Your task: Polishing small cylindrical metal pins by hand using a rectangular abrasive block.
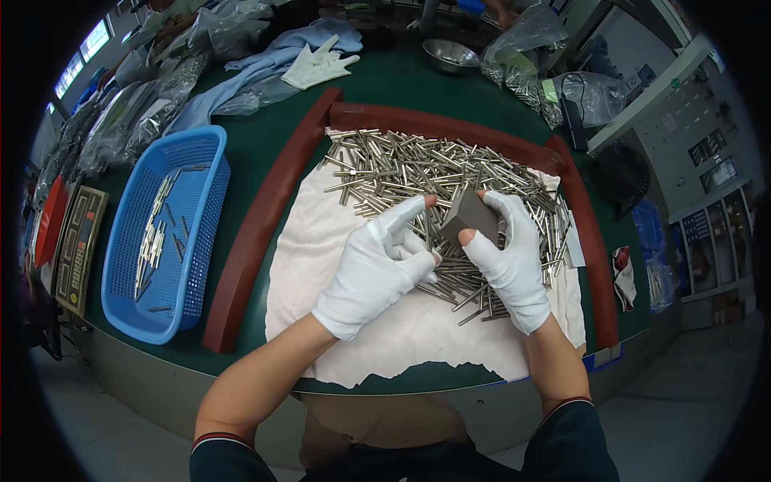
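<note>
My right hand (pixel 514 261), in a white glove with bare fingertips, grips a dark grey-brown block (pixel 471 217) with flat faces between thumb and fingers. To its left, my left hand (pixel 373 265), gloved the same way, has its index finger stretched forward and its thumb apart from it. Nothing plainly shows in that hand; its other fingers are partly hidden. Both hands hover at the near side of a large heap of shiny metal rods (pixel 385 157). The heap lies on a pale cloth (pixel 301 241), and some rods lie under and around the block.
A red-brown frame (pixel 261 233) borders the cloth on three sides. Left of it stands a blue perforated basket (pixel 205 241) with some rods inside. At the back are a white glove (pixel 317 66), a metal bowl (pixel 450 55) and plastic bags (pixel 526 40). Another person's hand shows at the top.
</note>
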Demonstrator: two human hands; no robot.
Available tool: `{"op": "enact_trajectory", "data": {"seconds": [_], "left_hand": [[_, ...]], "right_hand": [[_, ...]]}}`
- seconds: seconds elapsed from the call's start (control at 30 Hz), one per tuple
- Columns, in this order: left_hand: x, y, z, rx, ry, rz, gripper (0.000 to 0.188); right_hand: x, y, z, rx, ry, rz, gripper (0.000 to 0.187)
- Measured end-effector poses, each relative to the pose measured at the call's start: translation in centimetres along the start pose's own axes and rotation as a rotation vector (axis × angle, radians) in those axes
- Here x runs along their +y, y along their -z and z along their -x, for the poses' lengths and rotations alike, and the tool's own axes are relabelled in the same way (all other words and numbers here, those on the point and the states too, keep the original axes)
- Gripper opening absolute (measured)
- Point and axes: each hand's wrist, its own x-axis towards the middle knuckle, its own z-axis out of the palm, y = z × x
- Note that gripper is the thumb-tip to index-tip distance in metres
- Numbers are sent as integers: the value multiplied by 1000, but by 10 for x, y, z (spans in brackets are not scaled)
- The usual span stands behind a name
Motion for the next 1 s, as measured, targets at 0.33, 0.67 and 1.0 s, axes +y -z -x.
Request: {"op": "enact_trajectory", "data": {"seconds": [0.33, 0.67, 1.0], "left_hand": [[-4, 8, -5, -39, 41, 27, 63], [-5, 2, -1, -11, -48, -137, 59], [-13, 1, -1, -3, -154, -199, 57]], "right_hand": [[-7, 0, 2, -121, -123, -202, 51], [-14, 1, 2, -141, -53, -6, 58], [-15, 6, 1, -156, -43, -84, 60]]}}
